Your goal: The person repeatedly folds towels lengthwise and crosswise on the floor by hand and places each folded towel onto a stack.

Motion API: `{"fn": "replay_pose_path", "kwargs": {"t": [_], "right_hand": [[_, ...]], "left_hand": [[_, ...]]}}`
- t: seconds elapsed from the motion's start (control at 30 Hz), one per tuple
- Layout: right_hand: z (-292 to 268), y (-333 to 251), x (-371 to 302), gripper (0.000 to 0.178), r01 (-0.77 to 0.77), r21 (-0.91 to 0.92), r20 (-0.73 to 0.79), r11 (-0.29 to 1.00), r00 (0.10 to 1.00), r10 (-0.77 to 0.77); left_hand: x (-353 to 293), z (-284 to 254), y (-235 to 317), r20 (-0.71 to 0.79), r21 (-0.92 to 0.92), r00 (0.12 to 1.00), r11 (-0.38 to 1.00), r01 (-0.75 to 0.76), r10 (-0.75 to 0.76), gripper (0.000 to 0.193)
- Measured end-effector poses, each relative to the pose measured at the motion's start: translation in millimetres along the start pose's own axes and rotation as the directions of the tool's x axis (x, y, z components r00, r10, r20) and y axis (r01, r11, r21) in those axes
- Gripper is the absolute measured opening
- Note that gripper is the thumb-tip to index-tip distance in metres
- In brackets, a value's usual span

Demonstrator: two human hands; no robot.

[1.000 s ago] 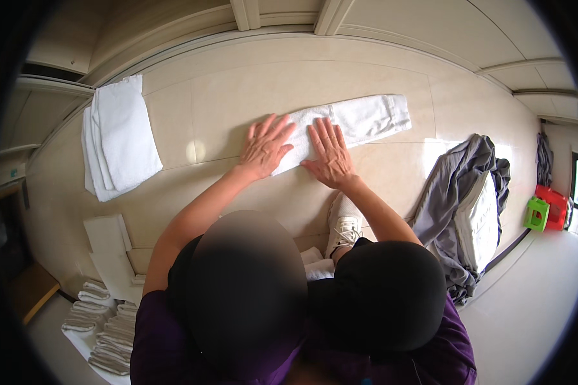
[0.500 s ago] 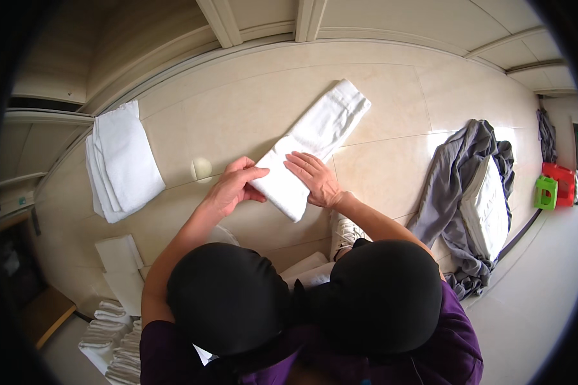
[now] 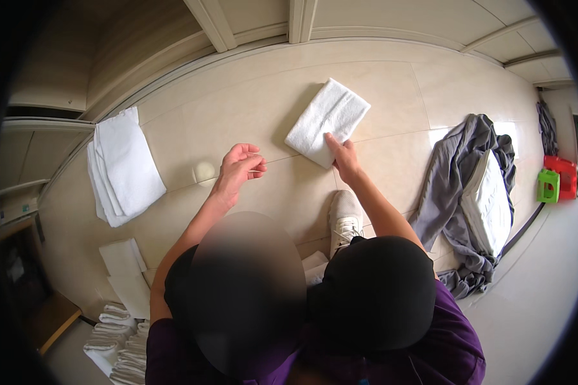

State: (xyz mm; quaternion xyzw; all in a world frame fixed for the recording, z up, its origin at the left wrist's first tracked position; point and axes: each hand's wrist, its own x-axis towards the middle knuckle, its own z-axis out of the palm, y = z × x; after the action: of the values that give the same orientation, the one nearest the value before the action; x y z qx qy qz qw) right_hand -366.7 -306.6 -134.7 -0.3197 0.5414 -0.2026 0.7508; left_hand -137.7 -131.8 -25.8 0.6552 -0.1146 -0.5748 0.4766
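Note:
A white towel (image 3: 331,115), folded into a compact block, is over the beige tiled floor ahead of me. My right hand (image 3: 345,157) grips its near edge, thumb on top and fingers hidden underneath. Whether the towel rests fully on the floor, I cannot tell. My left hand (image 3: 237,170) hovers to the left of the towel, apart from it, fingers loosely bent and a little spread, with nothing in them. To its left is a small round pale thing (image 3: 203,172) on the floor.
Loosely folded white towels (image 3: 131,160) lie at the left, with another white cloth (image 3: 122,256) and folded stacks (image 3: 112,337) nearer. Grey fabric (image 3: 453,173) with a white bundle (image 3: 488,205) lies right. Beyond are green (image 3: 548,186) and red (image 3: 564,174) plastic stools. My shoe (image 3: 345,215) stands below.
The long towel strip is folded over into a shorter block. My left hand has let go of it, and my right hand has moved up and right to its near edge.

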Motion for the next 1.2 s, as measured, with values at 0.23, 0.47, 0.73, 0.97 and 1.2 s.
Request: {"fn": "replay_pose_path", "kwargs": {"t": [0.23, 0.47, 0.73, 0.97, 1.2], "right_hand": [[-7, 12, -40, 0.059, 0.312, -0.647, 0.446, 0.696, 0.895, 0.014], [-7, 16, -45, 0.055, 0.398, -0.73, 0.437, 0.556, 0.897, -0.07], [-3, 21, -51, 0.042, 0.385, -0.767, 0.383, 0.513, 0.916, -0.116], [9, 26, -78, 0.04, 0.328, -0.78, 0.291, 0.533, 0.944, -0.154], [21, 36, -76, 0.063, 0.675, -0.684, 0.719, -0.275, 0.564, -0.406]], "left_hand": [[45, 8, -48, -0.098, 0.633, 0.785, 0.647, -0.425, 0.612, 0.035], [68, 11, -33, 0.072, 0.848, 0.88, 0.435, -0.302, 0.47, 0.035], [76, 0, -65, -0.025, 0.693, 0.869, 0.635, -0.342, 0.494, 0.035], [49, 30, -54, 0.374, 0.865, 0.583, -0.044, -0.5, 0.721, 0.066], [61, 36, -78, 0.455, 0.888, 0.711, -0.213, -0.407, 0.536, 0.075]]}}
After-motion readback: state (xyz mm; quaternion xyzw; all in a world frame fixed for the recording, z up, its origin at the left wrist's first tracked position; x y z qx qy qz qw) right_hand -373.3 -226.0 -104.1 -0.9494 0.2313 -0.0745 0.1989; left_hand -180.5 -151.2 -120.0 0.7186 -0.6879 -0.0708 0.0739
